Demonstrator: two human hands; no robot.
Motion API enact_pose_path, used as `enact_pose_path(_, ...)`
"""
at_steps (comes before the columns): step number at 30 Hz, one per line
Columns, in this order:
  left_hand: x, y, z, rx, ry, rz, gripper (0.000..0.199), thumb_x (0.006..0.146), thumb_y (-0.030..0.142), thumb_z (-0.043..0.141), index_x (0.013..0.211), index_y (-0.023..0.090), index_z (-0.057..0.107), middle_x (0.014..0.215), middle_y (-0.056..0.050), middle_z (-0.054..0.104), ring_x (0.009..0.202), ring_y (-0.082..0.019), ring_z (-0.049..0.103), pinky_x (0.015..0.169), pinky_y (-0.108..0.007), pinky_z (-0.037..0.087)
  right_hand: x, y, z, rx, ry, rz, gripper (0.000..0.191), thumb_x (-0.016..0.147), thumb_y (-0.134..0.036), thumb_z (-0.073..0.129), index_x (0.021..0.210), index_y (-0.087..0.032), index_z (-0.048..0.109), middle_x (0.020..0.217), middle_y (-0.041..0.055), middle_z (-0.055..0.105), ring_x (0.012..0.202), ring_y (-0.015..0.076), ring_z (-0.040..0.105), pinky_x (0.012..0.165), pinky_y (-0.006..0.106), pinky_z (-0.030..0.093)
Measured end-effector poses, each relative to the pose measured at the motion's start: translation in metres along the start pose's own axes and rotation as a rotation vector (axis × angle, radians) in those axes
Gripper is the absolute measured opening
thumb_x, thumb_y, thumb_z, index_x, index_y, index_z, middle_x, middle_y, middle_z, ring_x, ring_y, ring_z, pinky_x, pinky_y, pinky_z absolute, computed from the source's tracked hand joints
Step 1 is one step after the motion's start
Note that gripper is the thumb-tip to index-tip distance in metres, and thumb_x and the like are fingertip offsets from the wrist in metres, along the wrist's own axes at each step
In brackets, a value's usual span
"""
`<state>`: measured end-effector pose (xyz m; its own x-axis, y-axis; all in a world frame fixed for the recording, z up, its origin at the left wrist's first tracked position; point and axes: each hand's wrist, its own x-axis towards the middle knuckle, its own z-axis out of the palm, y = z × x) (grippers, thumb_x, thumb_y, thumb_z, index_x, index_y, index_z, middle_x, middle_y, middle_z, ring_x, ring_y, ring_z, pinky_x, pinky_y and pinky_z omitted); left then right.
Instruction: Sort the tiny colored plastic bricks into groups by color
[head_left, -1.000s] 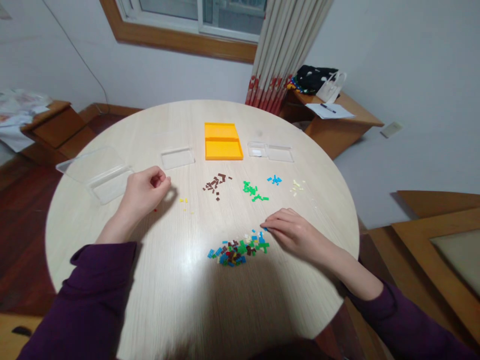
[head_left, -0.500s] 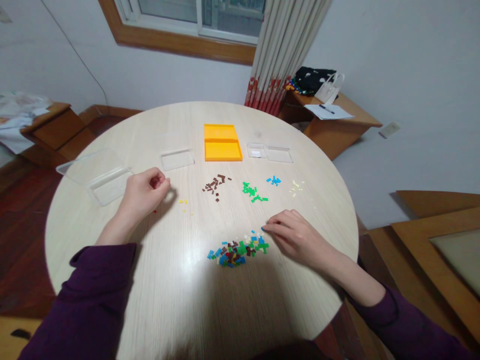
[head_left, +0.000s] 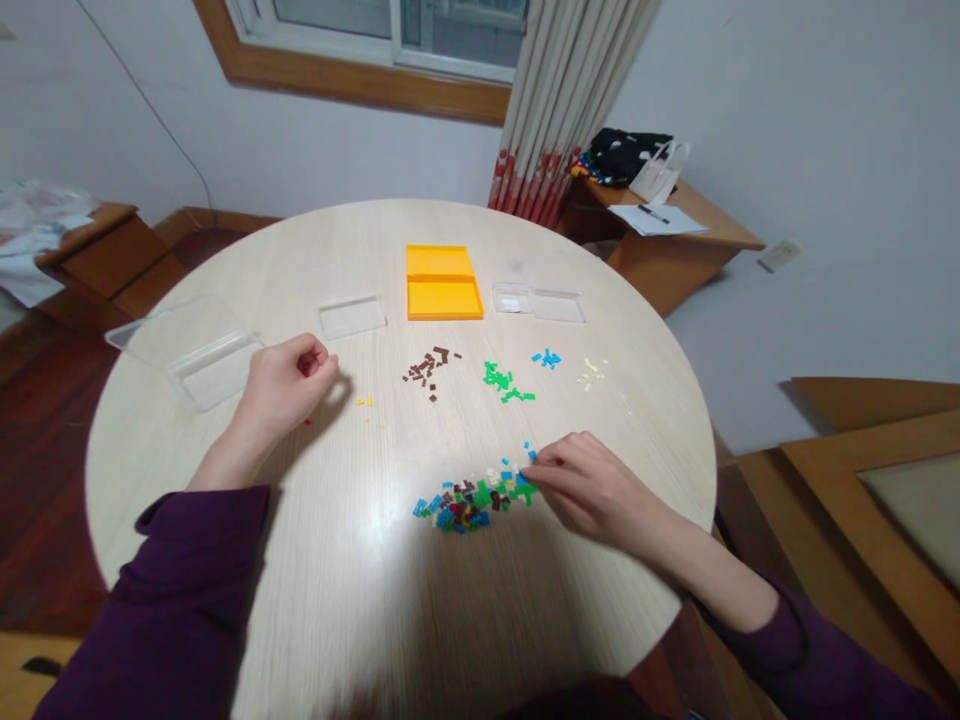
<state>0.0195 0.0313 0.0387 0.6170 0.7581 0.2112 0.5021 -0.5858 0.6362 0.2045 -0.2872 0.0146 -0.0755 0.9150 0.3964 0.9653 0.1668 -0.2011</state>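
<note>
My right hand (head_left: pixel 592 485) is at the right edge of a mixed pile of small toy bricks (head_left: pixel 480 495). Its fingertips are pinched together on a small blue brick (head_left: pixel 522 477) at that edge. Two loose blue bricks (head_left: pixel 530 454) lie just above the fingertips. To the left, my left hand (head_left: pixel 289 385) hovers low over the table, thumb and forefinger closed in a pinch; whatever is between them is too small to make out. Near it lie a tiny red brick (head_left: pixel 307 422) and several yellow bricks (head_left: pixel 365 402).
Sorted clusters of brown bricks (head_left: pixel 426 370), green bricks (head_left: pixel 501 380), blue bricks (head_left: pixel 549 358) and cream bricks (head_left: pixel 592 373) cross the round table (head_left: pixel 322 600). Behind stand an open orange case (head_left: pixel 446 315), a clear tray (head_left: pixel 352 330), a small clear box (head_left: pixel 559 318) and a larger clear box (head_left: pixel 202 408).
My right hand has shifted slightly down toward the pile. A blue brick that was at its fingertips now lies loose above them. The left hand has stayed in place.
</note>
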Motion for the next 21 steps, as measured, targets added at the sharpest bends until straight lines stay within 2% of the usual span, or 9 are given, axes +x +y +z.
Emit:
enact_pose_path(5,0.0,0.0,0.0,0.0,0.005,-0.006,0.017,0.073,0.032,0.051,0.06,0.021,0.048,0.053,0.004,0.046,0.054,-0.012,0.041,0.059,-0.027,0.033,-0.008,-0.002,-0.003,0.017,-0.046,0.023,0.023,0.094,-0.008,0.046,0.102,-0.017,0.065,0.087,0.0071,0.064,0.08,0.0179,0.055,0.069,0.032,0.042)
enact_pose_path(10,-0.002,0.005,-0.002,0.011,-0.021,-0.007,0.014,0.074,0.029,0.051,0.063,0.02,0.048,0.056,0.003,0.048,0.057,-0.012,0.042,0.061,-0.027,0.032,-0.009,0.003,-0.009,-0.023,-0.02,0.046,0.021,0.093,-0.007,0.049,0.102,-0.016,0.066,0.087,0.0076,0.064,0.081,0.0186,0.056,0.07,0.033,0.042)
enact_pose_path(13,-0.003,0.007,-0.002,0.019,-0.031,-0.003,0.014,0.074,0.028,0.051,0.063,0.02,0.048,0.056,0.004,0.047,0.057,-0.012,0.042,0.061,-0.027,0.032,-0.005,0.002,-0.007,-0.007,-0.023,0.037,0.024,0.093,-0.007,0.049,0.107,-0.017,0.065,0.088,0.0077,0.065,0.081,0.0188,0.056,0.07,0.033,0.043)
enact_pose_path(17,-0.003,0.006,-0.002,0.02,-0.031,-0.002,0.014,0.074,0.027,0.051,0.063,0.02,0.047,0.056,0.003,0.047,0.057,-0.012,0.041,0.06,-0.027,0.031,-0.005,0.002,-0.001,-0.002,-0.066,0.031,0.024,0.094,-0.008,0.045,0.101,-0.017,0.067,0.086,0.0071,0.064,0.08,0.0183,0.055,0.069,0.033,0.043)
enact_pose_path(21,-0.003,0.005,-0.002,0.025,-0.035,-0.006,0.014,0.075,0.027,0.051,0.063,0.02,0.048,0.057,0.003,0.048,0.057,-0.012,0.042,0.06,-0.027,0.031,-0.012,0.007,-0.005,-0.036,-0.027,0.042,0.023,0.093,-0.007,0.047,0.1,-0.016,0.066,0.086,0.0076,0.064,0.08,0.0183,0.055,0.069,0.033,0.043)
